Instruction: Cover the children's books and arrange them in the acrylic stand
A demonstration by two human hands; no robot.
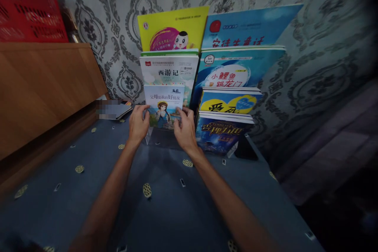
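Note:
My left hand (138, 121) and my right hand (185, 126) both grip a small book (164, 102) with a cartoon girl on its cover, one hand on each side edge. This book stands upright in the front slot of a clear tiered stand (153, 141). Behind it rise a white book (169, 71) and a yellow book (173, 28). To the right stands a second column: a dark blue book (220, 134), a yellow-and-blue book (229, 102), a blue fish book (236, 69) and a large blue book (251, 25) at the back.
The stand sits on a blue cloth (165, 204) with small yellow patterns. A wooden panel (41, 86) runs along the left, with a red crate (28, 12) on top. A dark notebook (116, 110) lies at the back left. Patterned wallpaper (118, 15) covers the wall.

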